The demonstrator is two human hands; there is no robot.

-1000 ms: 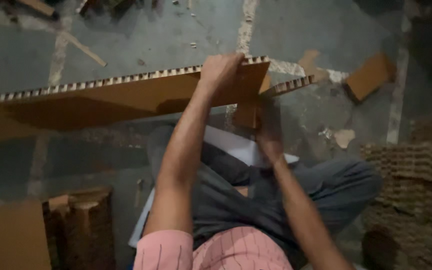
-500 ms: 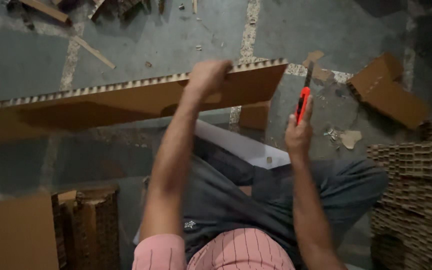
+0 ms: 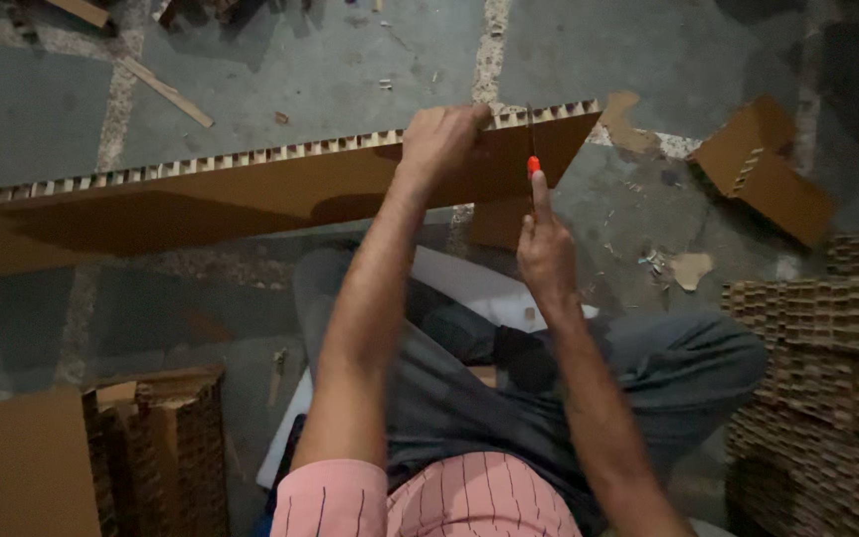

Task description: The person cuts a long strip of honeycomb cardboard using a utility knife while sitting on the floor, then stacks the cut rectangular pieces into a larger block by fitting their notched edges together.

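A long honeycomb cardboard board (image 3: pixel 251 194) stands on edge across the floor in front of me. My left hand (image 3: pixel 439 139) grips its top edge near the right end. My right hand (image 3: pixel 546 249) holds a red-handled utility knife (image 3: pixel 533 159), index finger stretched along it, with the blade against the board's right end. My legs in grey trousers (image 3: pixel 648 368) are folded under the board, over a white sheet (image 3: pixel 469 283).
A cut-off cardboard piece (image 3: pixel 763 169) lies on the concrete floor at the right. Stacks of honeycomb cardboard (image 3: pixel 817 378) stand at the right, another stack (image 3: pixel 166 447) and a flat brown sheet (image 3: pixel 17 467) at the lower left. Wood scraps (image 3: pixel 166 89) lie beyond.
My right hand has moved left with the knife and set the blade on the board's right end. The left hand kept its grip on the top edge.
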